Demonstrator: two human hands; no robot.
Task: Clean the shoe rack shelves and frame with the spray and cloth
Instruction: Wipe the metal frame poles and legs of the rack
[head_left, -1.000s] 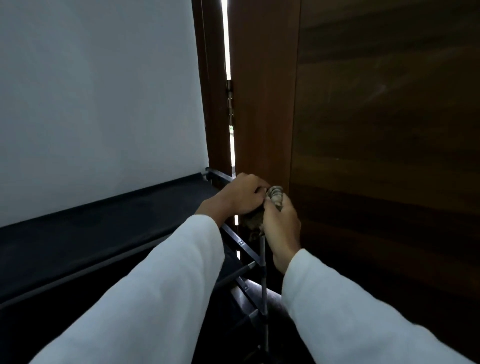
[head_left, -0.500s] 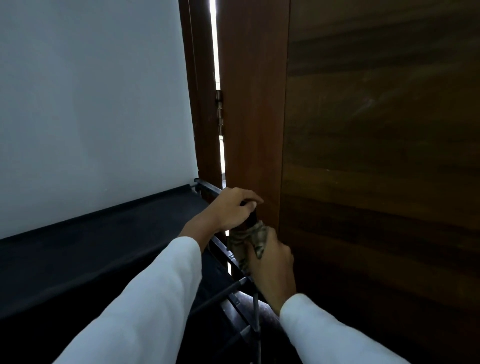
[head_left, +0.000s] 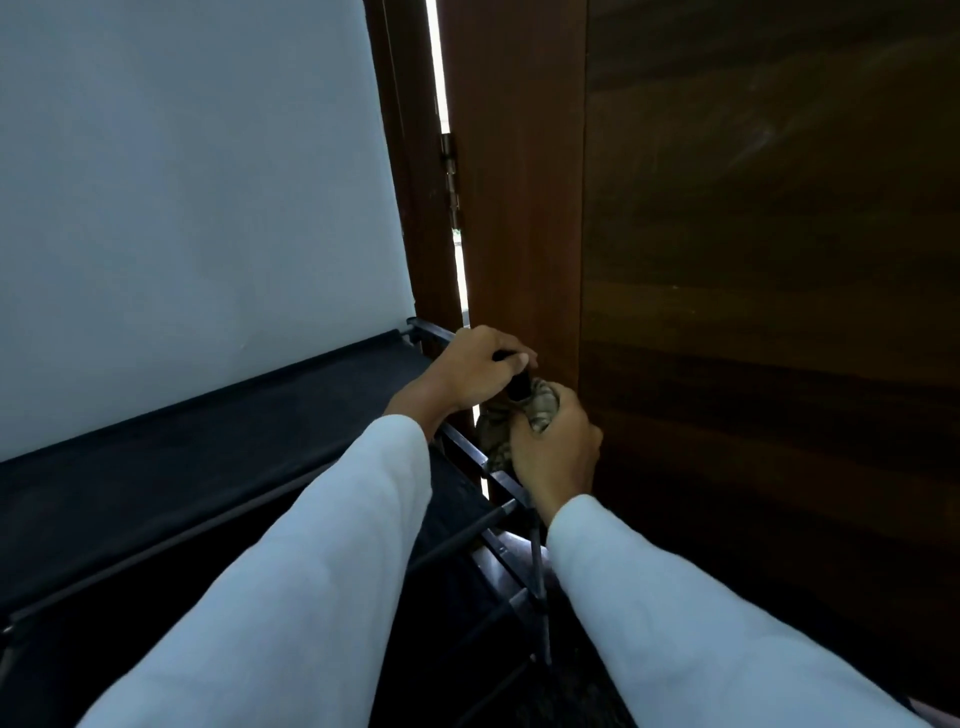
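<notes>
The black shoe rack (head_left: 218, 441) stands against the white wall, its fabric top shelf running left and its metal frame bars (head_left: 467, 535) crossing below my arms. My left hand (head_left: 467, 371) grips the rack's top right corner post from above. Just below it, my right hand (head_left: 553, 452) holds a patterned beige cloth (head_left: 540, 405) wrapped round the upright post. No spray bottle is in view.
A dark wooden door (head_left: 753, 312) rises close on the right, with a bright gap and a hinge (head_left: 451, 176) beside its frame. The white wall (head_left: 197, 197) fills the left. The lower shelves are in deep shadow.
My right hand with the cloth slid down the post, then came back up a little. My left hand stayed on the corner.
</notes>
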